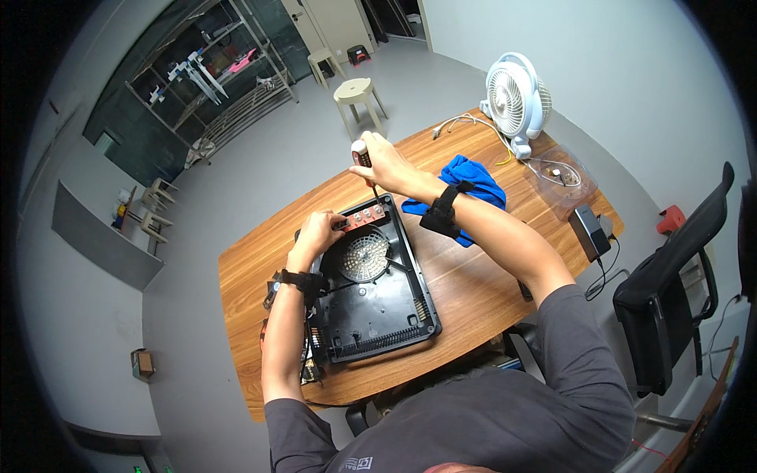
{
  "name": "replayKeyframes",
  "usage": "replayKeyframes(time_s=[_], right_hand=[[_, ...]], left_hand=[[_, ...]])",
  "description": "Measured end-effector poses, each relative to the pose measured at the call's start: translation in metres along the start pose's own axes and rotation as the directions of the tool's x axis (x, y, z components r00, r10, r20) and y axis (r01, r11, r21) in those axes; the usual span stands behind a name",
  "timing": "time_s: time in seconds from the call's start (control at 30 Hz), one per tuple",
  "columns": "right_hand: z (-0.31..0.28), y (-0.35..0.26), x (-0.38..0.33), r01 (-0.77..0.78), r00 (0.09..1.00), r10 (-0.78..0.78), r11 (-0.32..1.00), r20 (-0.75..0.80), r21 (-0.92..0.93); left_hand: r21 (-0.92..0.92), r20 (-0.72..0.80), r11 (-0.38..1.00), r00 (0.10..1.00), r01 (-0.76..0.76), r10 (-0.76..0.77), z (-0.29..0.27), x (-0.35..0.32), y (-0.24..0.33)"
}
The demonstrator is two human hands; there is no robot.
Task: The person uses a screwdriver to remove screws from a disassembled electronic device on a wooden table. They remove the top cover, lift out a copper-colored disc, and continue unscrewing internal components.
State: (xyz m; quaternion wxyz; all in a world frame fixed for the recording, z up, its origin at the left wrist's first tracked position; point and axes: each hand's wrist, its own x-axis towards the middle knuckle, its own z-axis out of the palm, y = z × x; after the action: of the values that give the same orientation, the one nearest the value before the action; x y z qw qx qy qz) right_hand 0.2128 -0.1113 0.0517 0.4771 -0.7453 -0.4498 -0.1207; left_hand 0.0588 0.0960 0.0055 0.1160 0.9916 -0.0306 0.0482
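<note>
The left hand [319, 230] rests its fingers curled on the far-left edge of the black appliance housing [377, 288], apparently to pin it flat on the worktop [465, 284]. Just right of those fingers, the right hand [384, 163] wraps closed round a screwdriver [366, 167], held near upright, long axis vertical, tip pointing down at the red circuit board [367, 214], probably for square seating.
</note>
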Motion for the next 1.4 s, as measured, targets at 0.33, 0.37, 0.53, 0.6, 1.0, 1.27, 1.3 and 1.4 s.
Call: replayKeyframes(time_s=[0.33, 0.37, 0.53, 0.6, 1.0, 1.27, 1.3, 1.4], right_hand=[[0.0, -0.002, -0.002, -0.002, 1.0, 0.002, 1.0, -0.024, 0.003], [0.0, -0.002, -0.003, -0.005, 1.0, 0.005, 1.0, -0.024, 0.005], [-0.002, 0.0, -0.001, 0.034, 0.999, -0.032, 0.997, 0.025, -0.065], [-0.006, -0.004, 0.0, 0.04, 0.998, -0.036, 0.996, 0.052, -0.083], [-0.002, -0.008, 0.0, -0.051, 0.988, 0.052, 0.999, 0.145, -0.012], [0.0, -0.012, 0.002, -0.062, 0.994, 0.066, 0.997, 0.091, -0.05], [0.0, -0.008, 0.002, -0.038, 0.996, 0.043, 0.998, 0.075, -0.058], [0.003, -0.002, 0.002, -0.007, 1.0, 0.009, 0.998, 0.029, -0.068]], left_hand=[[-0.01, 0.003, 1.0, 1.0, 0.014, -0.013, -0.003, -0.001, 0.004], [-0.005, 0.004, 1.0, 1.0, 0.014, -0.013, -0.004, -0.001, 0.005], [-0.024, 0.003, 1.0, 1.0, -0.002, 0.002, -0.005, -0.001, 0.007], [-0.036, -0.001, 0.999, 1.0, -0.007, 0.006, -0.005, -0.001, 0.007], [-0.035, -0.013, 0.999, 1.0, 0.004, -0.004, -0.002, 0.0, 0.004], [-0.064, -0.024, 0.998, 1.0, 0.009, -0.01, 0.0, -0.005, 0.0], [-0.056, -0.025, 0.998, 1.0, 0.007, -0.009, 0.0, -0.004, 0.001], [-0.039, -0.024, 0.999, 1.0, 0.006, -0.007, -0.002, -0.001, 0.004]])
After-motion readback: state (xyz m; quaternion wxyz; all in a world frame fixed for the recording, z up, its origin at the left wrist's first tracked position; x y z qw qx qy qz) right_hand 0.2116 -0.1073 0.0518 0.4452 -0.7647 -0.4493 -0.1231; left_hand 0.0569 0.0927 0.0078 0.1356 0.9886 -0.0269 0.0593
